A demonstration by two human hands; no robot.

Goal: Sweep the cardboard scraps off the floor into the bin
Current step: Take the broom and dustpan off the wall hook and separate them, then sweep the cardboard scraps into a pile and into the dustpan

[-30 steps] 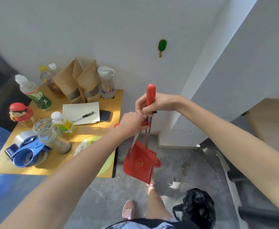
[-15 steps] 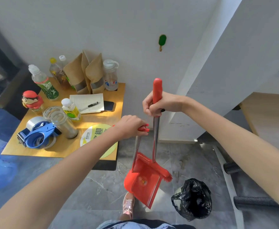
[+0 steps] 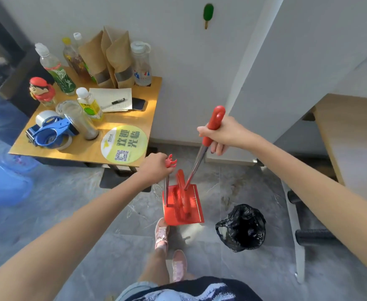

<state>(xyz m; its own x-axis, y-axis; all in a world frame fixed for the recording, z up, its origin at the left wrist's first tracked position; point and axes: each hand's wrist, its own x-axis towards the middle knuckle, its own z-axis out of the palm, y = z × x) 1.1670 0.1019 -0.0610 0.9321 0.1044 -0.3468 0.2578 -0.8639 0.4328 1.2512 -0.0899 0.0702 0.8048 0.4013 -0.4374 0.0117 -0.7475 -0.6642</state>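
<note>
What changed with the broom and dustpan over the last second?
The hands drew apart: the right hand pulled the broom handle up and rightward, the left hand kept the dustpan handle. Both grips stayed shut. The black bag stayed on the floor.

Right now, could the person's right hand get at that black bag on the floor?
Probably not at once. The right hand is closed round the red broom handle, so it is busy. The black bag sits low on the floor on that side, nothing over it; she would have to let go and bend.
</note>
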